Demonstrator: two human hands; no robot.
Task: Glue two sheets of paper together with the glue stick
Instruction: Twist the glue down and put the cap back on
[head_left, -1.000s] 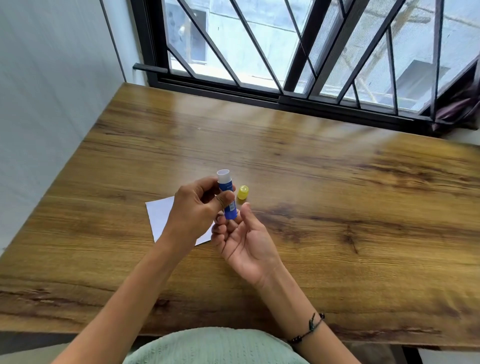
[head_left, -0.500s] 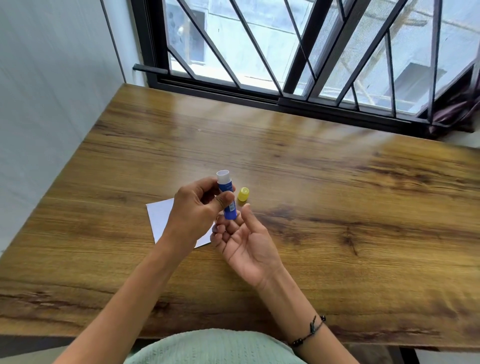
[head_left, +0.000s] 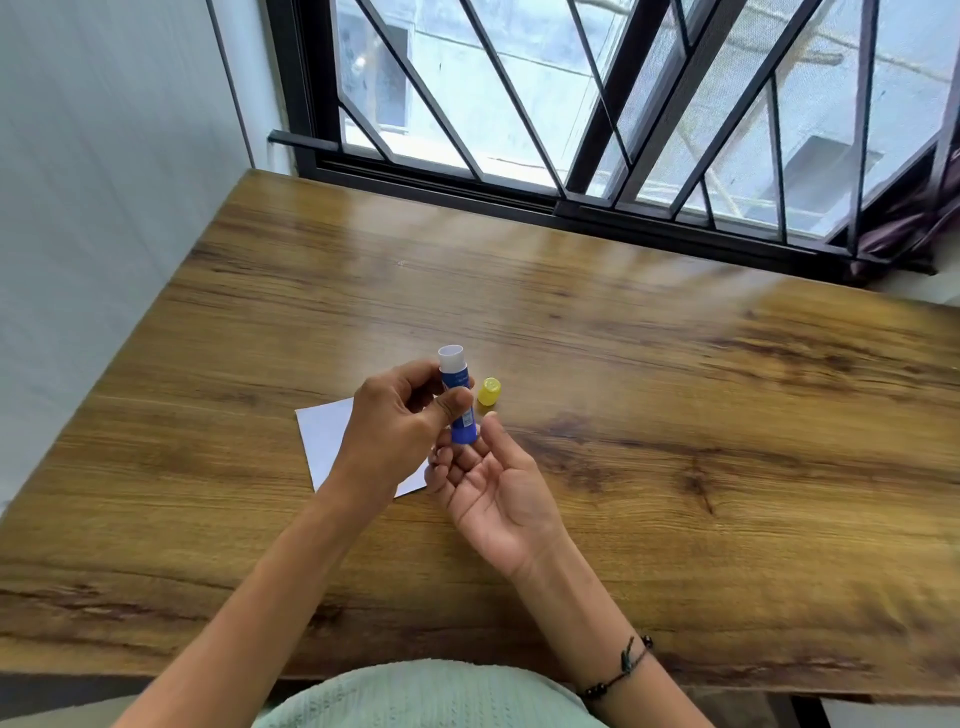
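Left hand (head_left: 400, 426) grips a smooth blue cylinder — the uncapped glue stick (head_left: 458, 397).

Wooden table (head_left: 675, 395), brown with dark grain, running from the near edge to the window frame at the far side. On it, left of centre: white paper (head_left: 324, 439), partly hidden. Just right of that, slightly farther: small yellow cap (head_left: 489, 391), lying apart from the paper.

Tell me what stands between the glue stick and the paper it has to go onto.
Only the left hand itself: it holds the uncapped glue stick upright above the paper and covers much of the sheet. The yellow cap sits aside.
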